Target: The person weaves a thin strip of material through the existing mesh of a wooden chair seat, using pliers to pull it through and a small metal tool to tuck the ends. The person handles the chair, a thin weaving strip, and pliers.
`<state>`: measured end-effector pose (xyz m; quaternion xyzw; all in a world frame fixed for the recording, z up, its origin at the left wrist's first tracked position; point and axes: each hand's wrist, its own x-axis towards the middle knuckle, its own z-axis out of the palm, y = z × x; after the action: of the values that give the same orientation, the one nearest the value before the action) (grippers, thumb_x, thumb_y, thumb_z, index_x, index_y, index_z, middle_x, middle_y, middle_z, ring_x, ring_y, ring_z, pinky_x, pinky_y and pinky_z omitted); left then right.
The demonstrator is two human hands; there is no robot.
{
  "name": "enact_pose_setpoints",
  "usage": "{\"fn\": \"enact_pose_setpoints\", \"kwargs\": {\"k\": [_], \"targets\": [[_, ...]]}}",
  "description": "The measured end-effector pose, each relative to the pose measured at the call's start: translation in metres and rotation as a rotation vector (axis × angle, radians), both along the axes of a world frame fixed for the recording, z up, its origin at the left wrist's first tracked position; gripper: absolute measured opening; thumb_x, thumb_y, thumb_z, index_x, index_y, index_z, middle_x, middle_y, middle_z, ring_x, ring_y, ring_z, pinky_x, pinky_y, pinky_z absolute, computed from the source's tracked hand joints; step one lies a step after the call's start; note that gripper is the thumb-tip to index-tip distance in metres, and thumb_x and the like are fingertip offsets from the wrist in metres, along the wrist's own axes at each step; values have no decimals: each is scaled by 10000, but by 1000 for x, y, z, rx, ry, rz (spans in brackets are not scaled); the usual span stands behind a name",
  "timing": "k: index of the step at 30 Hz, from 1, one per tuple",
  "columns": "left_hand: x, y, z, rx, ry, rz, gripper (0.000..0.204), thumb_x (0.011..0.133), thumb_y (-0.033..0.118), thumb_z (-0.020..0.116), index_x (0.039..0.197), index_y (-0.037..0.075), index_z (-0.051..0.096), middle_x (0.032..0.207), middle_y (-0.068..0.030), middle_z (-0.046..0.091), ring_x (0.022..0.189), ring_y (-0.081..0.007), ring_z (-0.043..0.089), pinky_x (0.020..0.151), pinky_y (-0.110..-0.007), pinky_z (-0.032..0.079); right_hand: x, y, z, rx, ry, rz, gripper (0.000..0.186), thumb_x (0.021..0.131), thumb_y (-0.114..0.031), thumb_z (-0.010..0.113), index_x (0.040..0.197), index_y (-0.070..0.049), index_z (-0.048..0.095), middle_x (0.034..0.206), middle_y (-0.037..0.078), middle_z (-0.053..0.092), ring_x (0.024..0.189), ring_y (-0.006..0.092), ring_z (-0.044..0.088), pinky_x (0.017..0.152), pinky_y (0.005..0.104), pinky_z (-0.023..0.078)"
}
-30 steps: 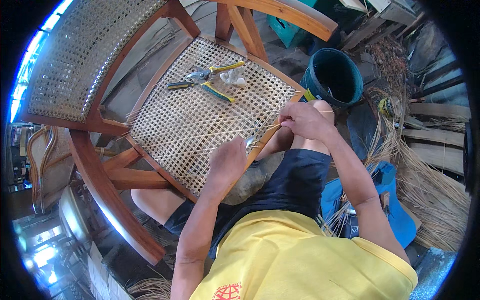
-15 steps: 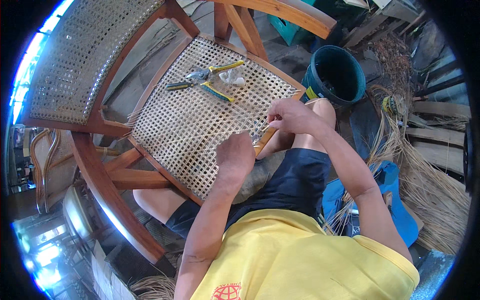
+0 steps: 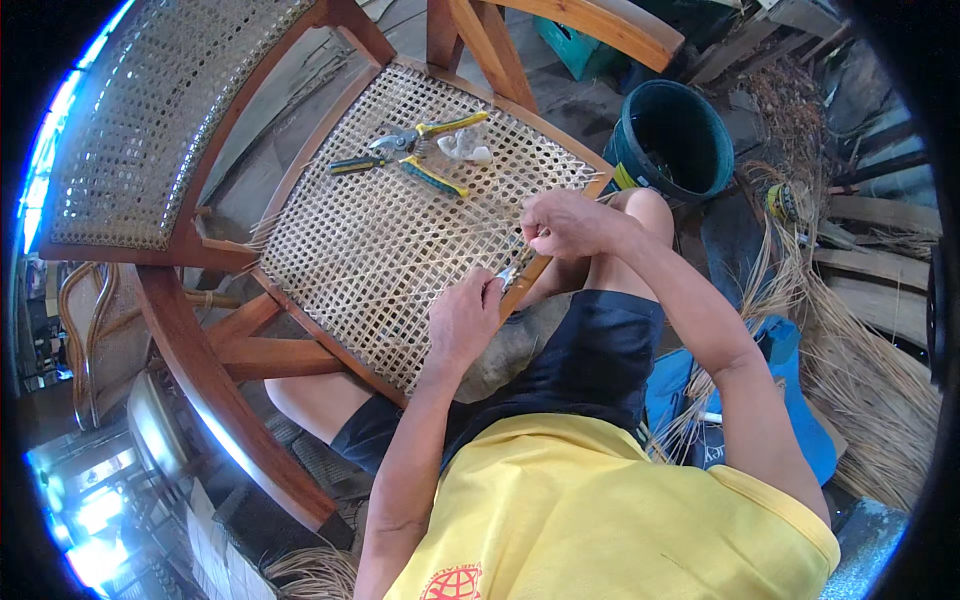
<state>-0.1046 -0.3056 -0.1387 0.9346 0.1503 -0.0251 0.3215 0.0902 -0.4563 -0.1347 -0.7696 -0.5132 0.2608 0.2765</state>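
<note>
A wooden chair with a woven cane seat (image 3: 370, 235) lies before my lap, its seat frame's near edge by my hands. My left hand (image 3: 465, 318) is closed over the cane near that edge; a small shiny metal tool (image 3: 508, 275) juts from its thumb side, its exact kind unclear. Just to the right, my right hand (image 3: 568, 224) is closed with fingers curled over the frame's edge; what it grips is hidden. Loose cane ends lie between the hands. Pruning shears (image 3: 405, 140) with yellow and green handles rest on the seat, along with a crumpled whitish lump (image 3: 465, 148).
The chair's cane backrest (image 3: 150, 130) rises at the left, with a curved wooden arm (image 3: 230, 400) below it. A dark green bucket (image 3: 675, 140) stands beyond my knee. Long cane strands (image 3: 860, 390) spill over the right side by a blue item (image 3: 800, 400).
My right hand has shifted slightly left and up, curling more tightly. My left hand has turned, so the shiny tool by its thumb now shows more. The chair has tilted a little.
</note>
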Motion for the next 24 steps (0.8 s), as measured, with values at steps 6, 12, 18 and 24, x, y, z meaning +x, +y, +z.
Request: {"fn": "enact_pose_setpoints", "kwargs": {"k": [6,12,18,24], "targets": [[4,3,8,-85,124,42,262,964,294,590,950,42,662,777,-199,682,728,-388,675,671,-463,513,4,4,-6,-57,-32,50,65,774,-91,664,793,-36,694,826,127,663,817,296,668,752,383,533],[11,8,12,-74,171,-20,247,968,303,575,967,72,662,786,-188,689,752,-395,675,686,-500,512,5,3,-7,6,-23,63,63,780,-104,666,791,-46,688,816,120,661,812,286,670,751,378,531],[7,10,11,-39,182,-17,243,968,304,577,959,75,659,821,-190,692,795,-388,679,710,-499,511,3,7,-6,-28,-6,114,72,797,-124,659,796,-56,681,816,113,661,810,285,668,748,386,527],[25,4,47,125,398,-57,287,968,335,557,988,79,686,879,-211,700,830,-401,679,777,-498,528,7,3,-14,-11,33,85,78,792,-128,687,801,-51,679,814,108,658,810,273,668,754,380,527]]}}
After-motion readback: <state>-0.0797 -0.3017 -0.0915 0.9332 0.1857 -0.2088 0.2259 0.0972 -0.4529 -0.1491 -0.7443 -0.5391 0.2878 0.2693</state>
